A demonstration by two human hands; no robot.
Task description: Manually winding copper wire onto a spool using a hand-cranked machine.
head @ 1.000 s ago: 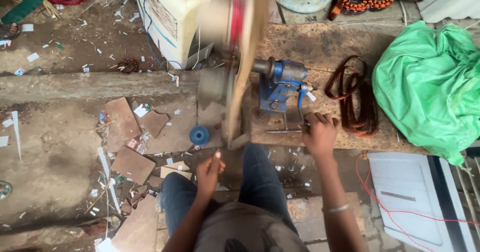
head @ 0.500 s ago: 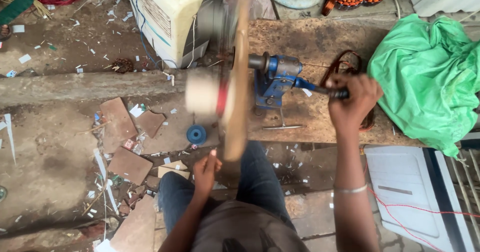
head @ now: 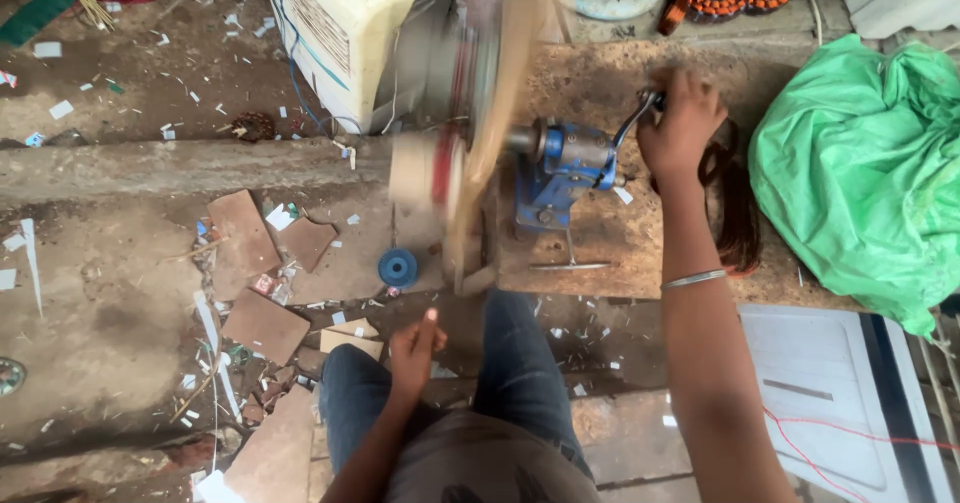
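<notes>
R hand (head: 680, 123): fist closed on crank handle (head: 640, 113) of blue winder (head: 560, 173).
L hand (head: 415, 348): loosely curled, pinching nothing visible, spinning blurred spool (head: 440, 168) above it.

No screens or signs before me, only small packaging.

A small red-and-white printed packet (head: 263, 284) lies among the tile scraps, lower left of centre; its shape is roughly square, its print too blurred to tell.

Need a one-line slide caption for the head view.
Right hand grips the crank handle of a blue hand-cranked machine, blurred wheel spinning; left hand held above the knee.
</notes>
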